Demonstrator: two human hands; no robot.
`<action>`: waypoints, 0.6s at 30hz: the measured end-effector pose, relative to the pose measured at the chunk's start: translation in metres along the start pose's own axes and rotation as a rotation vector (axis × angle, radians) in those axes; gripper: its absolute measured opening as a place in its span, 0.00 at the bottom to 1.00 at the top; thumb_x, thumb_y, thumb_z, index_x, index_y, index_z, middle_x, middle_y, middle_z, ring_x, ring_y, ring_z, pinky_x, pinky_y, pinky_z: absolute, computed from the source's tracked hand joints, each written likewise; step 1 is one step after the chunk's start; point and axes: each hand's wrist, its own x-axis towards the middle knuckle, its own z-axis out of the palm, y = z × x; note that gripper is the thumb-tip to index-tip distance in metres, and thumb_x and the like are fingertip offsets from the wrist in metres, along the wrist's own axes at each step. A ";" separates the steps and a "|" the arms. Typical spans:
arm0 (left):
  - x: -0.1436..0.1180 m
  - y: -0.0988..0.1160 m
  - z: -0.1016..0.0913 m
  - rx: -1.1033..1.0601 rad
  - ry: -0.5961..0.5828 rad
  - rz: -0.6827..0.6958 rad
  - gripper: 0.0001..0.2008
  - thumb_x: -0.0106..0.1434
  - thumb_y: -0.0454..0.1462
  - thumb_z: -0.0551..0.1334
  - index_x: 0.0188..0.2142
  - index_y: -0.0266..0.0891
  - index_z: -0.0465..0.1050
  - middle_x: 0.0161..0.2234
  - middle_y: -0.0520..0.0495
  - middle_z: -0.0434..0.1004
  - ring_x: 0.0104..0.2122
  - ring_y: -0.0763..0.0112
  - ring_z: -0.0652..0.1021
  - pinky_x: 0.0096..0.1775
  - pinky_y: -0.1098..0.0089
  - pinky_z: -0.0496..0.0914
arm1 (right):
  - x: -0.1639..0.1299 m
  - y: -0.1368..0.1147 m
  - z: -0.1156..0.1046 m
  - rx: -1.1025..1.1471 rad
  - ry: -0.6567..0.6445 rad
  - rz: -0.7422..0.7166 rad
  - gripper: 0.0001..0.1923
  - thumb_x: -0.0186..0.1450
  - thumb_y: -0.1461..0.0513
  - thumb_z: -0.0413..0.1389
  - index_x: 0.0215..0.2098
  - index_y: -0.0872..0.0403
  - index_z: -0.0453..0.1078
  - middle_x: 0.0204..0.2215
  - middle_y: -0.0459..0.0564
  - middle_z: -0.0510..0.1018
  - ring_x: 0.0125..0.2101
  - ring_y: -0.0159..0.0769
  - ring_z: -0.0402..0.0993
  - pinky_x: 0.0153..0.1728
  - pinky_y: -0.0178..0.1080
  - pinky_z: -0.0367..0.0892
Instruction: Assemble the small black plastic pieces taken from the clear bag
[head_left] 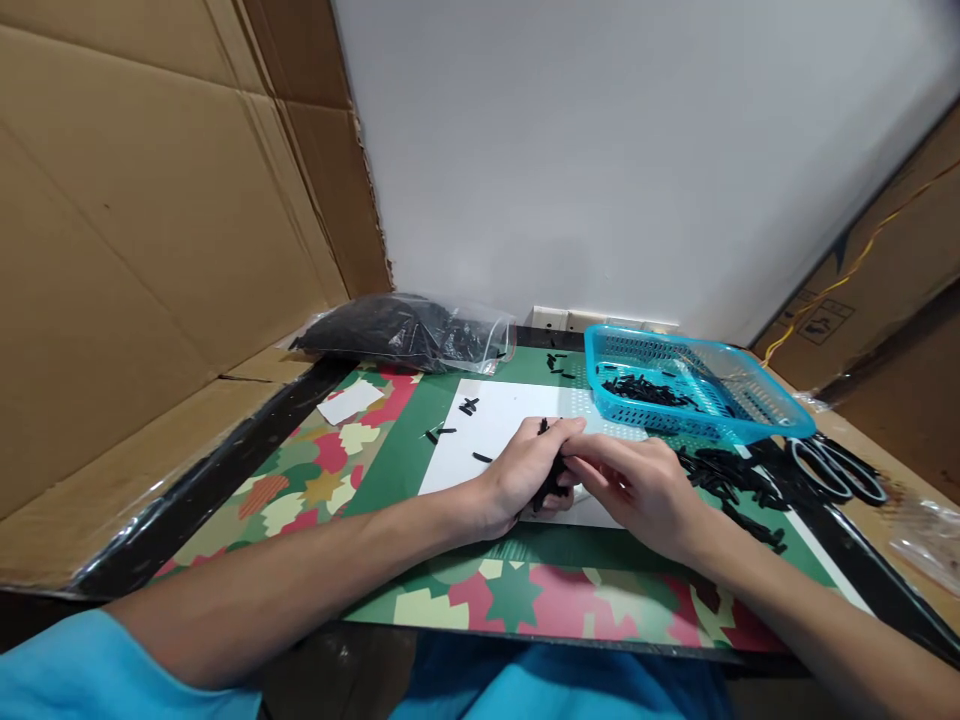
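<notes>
My left hand [525, 470] is curled around a bunch of small black sticks [551, 482], whose ends poke out between thumb and fingers. Right against it, my right hand [637, 490] pinches with thumb and forefinger at the edge of the bunch; what sits between those fingertips is hidden. Both hands are over a white sheet [480, 450] on a green, patterned board [390, 450]. A few loose black pieces [469, 406] lie on the sheet to the left. A bigger heap of black pieces [727, 475] spreads beside my right wrist.
A blue plastic basket [697, 425] with black pieces inside stands at the back right, scissors [832, 470] beside it. A clear bag [405, 330] full of black material lies at the back left. Cardboard [150, 200] rises on the left, a white wall [562, 150] behind.
</notes>
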 end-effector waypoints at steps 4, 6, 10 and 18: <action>0.002 -0.001 -0.001 0.009 0.020 -0.059 0.22 0.68 0.50 0.61 0.25 0.41 0.59 0.18 0.58 0.58 0.13 0.80 0.60 0.15 0.79 0.48 | -0.003 0.001 0.003 -0.006 -0.014 -0.003 0.07 0.76 0.68 0.54 0.46 0.53 0.74 0.26 0.44 0.79 0.20 0.28 0.67 0.24 0.33 0.57; 0.002 0.000 0.000 -0.006 0.029 -0.086 0.21 0.68 0.50 0.60 0.25 0.42 0.59 0.18 0.58 0.58 0.13 0.81 0.60 0.15 0.79 0.47 | -0.003 0.003 0.002 0.005 0.010 0.006 0.06 0.76 0.68 0.55 0.45 0.53 0.73 0.25 0.43 0.79 0.19 0.27 0.65 0.23 0.33 0.57; 0.004 0.002 -0.002 -0.053 0.077 -0.113 0.18 0.67 0.50 0.61 0.28 0.42 0.62 0.19 0.59 0.60 0.13 0.81 0.59 0.14 0.79 0.48 | -0.003 0.005 0.000 0.053 0.079 0.069 0.05 0.75 0.67 0.56 0.46 0.52 0.71 0.27 0.43 0.78 0.20 0.27 0.67 0.23 0.32 0.61; 0.005 0.008 -0.005 -0.146 0.020 -0.191 0.16 0.66 0.50 0.63 0.30 0.42 0.65 0.18 0.61 0.57 0.13 0.82 0.59 0.14 0.80 0.50 | -0.001 0.005 -0.003 0.233 0.154 0.263 0.04 0.76 0.66 0.54 0.46 0.50 0.69 0.30 0.45 0.79 0.21 0.28 0.77 0.17 0.28 0.66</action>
